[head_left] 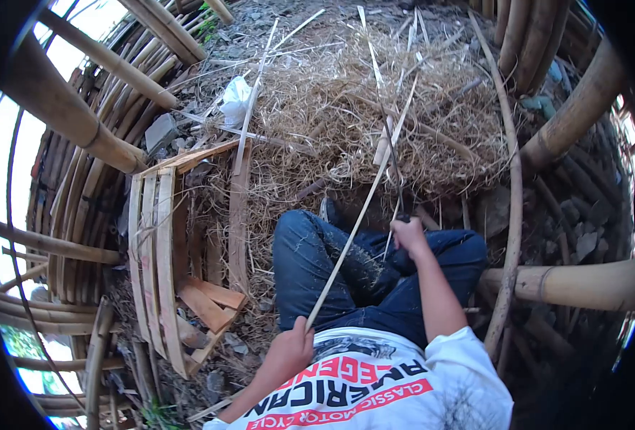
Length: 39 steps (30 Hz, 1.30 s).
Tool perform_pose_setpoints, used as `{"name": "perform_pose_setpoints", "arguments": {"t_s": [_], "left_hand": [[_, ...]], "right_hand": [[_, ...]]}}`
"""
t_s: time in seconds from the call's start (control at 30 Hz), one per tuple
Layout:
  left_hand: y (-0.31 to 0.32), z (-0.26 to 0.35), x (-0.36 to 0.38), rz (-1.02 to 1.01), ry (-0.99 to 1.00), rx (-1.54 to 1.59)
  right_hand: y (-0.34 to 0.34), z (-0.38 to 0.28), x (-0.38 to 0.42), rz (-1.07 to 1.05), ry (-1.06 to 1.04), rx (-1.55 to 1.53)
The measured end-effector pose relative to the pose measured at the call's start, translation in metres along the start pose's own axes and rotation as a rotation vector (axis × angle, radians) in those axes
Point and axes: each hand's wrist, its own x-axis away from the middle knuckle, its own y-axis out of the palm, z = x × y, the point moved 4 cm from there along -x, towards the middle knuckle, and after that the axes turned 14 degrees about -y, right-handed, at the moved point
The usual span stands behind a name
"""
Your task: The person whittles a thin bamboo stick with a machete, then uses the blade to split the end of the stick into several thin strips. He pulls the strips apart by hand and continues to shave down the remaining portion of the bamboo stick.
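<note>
My left hand (292, 350) is closed around the near end of a long, pale bamboo strip (354, 240), close to my waist. The strip slants away over my lap toward the pile of shavings. Over my crossed legs, my right hand (409, 235) grips the dark handle of a long, narrow-bladed knife (395, 172). Its blade points away from me and crosses the bamboo strip in this view. A thinner strip shows just below the right hand, by my knee. Curly bamboo shavings (317, 107) lie heaped in front of my legs.
A wooden slatted crate (165, 251) lies on its side at the left. A white plastic bag (236, 100) sits beyond it. More split strips (260, 79) lie on the shavings. Bamboo poles (575, 283) surround the spot, one jutting in from the right, with stones (586, 244) nearby.
</note>
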Motion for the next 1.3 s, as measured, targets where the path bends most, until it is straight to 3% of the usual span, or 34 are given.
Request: {"name": "perform_pose_setpoints", "arguments": {"t_s": [0.2,0.27,0.4,0.57,0.73,0.8,0.83,0.93,1.0,1.07,1.13,1.2,1.3], "left_hand": [[-0.012,0.003,-0.005,-0.004,-0.051,0.003],[-0.024,0.006,-0.005,0.070,0.027,0.030],[-0.060,0.003,-0.002,0.191,-0.052,0.037],[-0.104,-0.013,-0.008,0.427,-0.051,-0.020],[-0.087,-0.039,-0.041,0.431,-0.042,-0.085],[-0.067,-0.049,-0.053,0.285,-0.096,-0.057],[-0.059,-0.050,-0.056,0.194,-0.179,-0.074],[-0.048,-0.048,-0.044,0.308,-0.124,-0.076],[-0.046,-0.049,-0.035,0.262,-0.112,-0.044],[-0.052,-0.046,-0.021,0.426,0.058,0.025],[-0.067,-0.033,-0.001,0.420,0.065,0.064],[-0.082,-0.023,0.013,0.522,0.162,0.118],[-0.094,0.000,0.019,0.468,0.261,0.168]], "right_hand": [[0.005,0.003,0.054,-0.034,0.082,-0.230],[-0.002,0.015,0.069,-0.030,0.072,-0.182],[-0.010,0.018,0.085,-0.043,0.070,-0.202],[-0.016,0.024,0.091,0.047,0.048,-0.418],[-0.024,0.049,0.086,0.128,0.124,-0.543],[-0.025,0.052,0.084,0.121,0.197,-0.606],[-0.025,0.052,0.086,0.115,0.197,-0.556],[-0.019,0.037,0.098,0.140,0.094,-0.354],[-0.022,0.038,0.101,0.168,0.044,-0.321],[-0.024,0.038,0.103,0.057,0.043,-0.361],[-0.034,0.027,0.113,-0.006,0.067,-0.362],[-0.044,0.012,0.124,-0.061,0.059,-0.269],[-0.068,0.010,0.133,-0.131,-0.010,0.075]]}}
